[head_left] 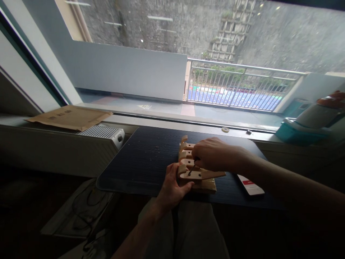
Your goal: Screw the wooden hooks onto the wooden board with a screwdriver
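Near the front edge of a dark tabletop (145, 158) lies a pale wooden rack piece with several curved hooks (185, 174) side by side, each with dark holes. A board (205, 187) sits beneath it. My left hand (174, 187) is closed around the nearest hook's curved end, with the thumb along the near side. Over the rack, my right hand (211, 154) is closed around a thin-shafted screwdriver (192, 168). The shaft slants down, its tip at a hole in the nearest hook. Most of the handle is hidden by the fingers.
A white card with a red band (251, 187) lies right of the rack. On the sill are a small roll (225, 129), a small dark object (248, 132) and a teal box (299, 131). A brown envelope (70, 117) rests partly over the radiator (104, 131) at left.
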Demonstrator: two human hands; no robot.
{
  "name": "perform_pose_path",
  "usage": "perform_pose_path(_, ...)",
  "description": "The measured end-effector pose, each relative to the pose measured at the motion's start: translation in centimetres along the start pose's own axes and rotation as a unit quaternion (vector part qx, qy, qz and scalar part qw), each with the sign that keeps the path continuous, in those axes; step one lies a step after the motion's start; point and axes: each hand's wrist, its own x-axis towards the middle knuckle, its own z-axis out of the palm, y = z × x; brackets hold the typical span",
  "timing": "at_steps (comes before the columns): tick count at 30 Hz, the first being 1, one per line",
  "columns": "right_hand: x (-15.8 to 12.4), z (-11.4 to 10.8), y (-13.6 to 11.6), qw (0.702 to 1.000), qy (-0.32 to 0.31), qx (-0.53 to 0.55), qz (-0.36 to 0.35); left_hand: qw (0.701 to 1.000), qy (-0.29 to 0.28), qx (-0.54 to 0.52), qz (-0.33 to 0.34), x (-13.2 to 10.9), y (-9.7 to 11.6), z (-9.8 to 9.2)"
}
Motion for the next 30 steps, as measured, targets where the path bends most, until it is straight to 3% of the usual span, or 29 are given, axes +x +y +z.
perform_pose_path(8, -0.5, -1.0, 0.5, 1.000, -0.009, 0.012, -0.013, 1.000, -0.003, 0.000, 0.006, 0.0, 0.1, -0.2)
perform_pose_path(10, -1.3, -0.9, 2.1, 0.999, 0.036, 0.039, 0.002, 1.000, -0.001, -0.008, 0.005, 0.0, 0.1, -0.1)
perform_pose_path(11, -1.9, -0.5, 3.2, 0.994, 0.086, 0.061, 0.026, 1.000, 0.001, -0.011, 0.006, 0.0, 0.1, 0.0)
perform_pose_path(14, -3.1, 2.9, 6.7, 0.960, 0.178, 0.154, 0.152, 1.000, 0.007, -0.012, 0.009, 0.0, -0.1, 0.1)
perform_pose_path(18, -3.0, 10.9, 8.7, 0.879, 0.208, 0.266, 0.337, 1.000, 0.004, 0.003, 0.018, 0.2, -0.3, -0.1)
perform_pose_path(22, -1.2, 16.9, 7.6, 0.857, 0.198, 0.291, 0.378, 1.000, -0.006, -0.003, 0.011, 0.3, -0.5, -0.9)
perform_pose_path(26, 1.2, 18.9, 6.0, 0.846, 0.200, 0.286, 0.402, 1.000, -0.003, 0.003, -0.005, 0.6, -1.0, -2.1)
perform_pose_path(30, 3.1, 19.3, 4.5, 0.858, 0.197, 0.282, 0.382, 0.999, 0.029, 0.035, -0.020, 1.7, -1.6, -3.4)
